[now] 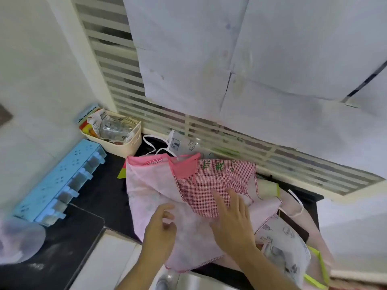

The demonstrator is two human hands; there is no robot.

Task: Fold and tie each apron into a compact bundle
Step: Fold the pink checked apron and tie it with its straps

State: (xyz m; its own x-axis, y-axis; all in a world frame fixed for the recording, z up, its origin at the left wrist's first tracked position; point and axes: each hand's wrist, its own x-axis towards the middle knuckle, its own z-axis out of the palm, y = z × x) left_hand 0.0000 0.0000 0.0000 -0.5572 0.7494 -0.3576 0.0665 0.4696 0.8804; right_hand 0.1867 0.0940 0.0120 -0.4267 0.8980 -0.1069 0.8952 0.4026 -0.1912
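Fingers of right hand flat, pressing red gingham apron where it overlaps pale pink apron. Left hand loosely curled over pale pink fabric, grasping nothing visible. Both aprons spread unfolded on black counter, gingham one with green lettering near top, pink trim.

An apron is lying on the counter, a basket sitting behind-left, both hands resting on the apron
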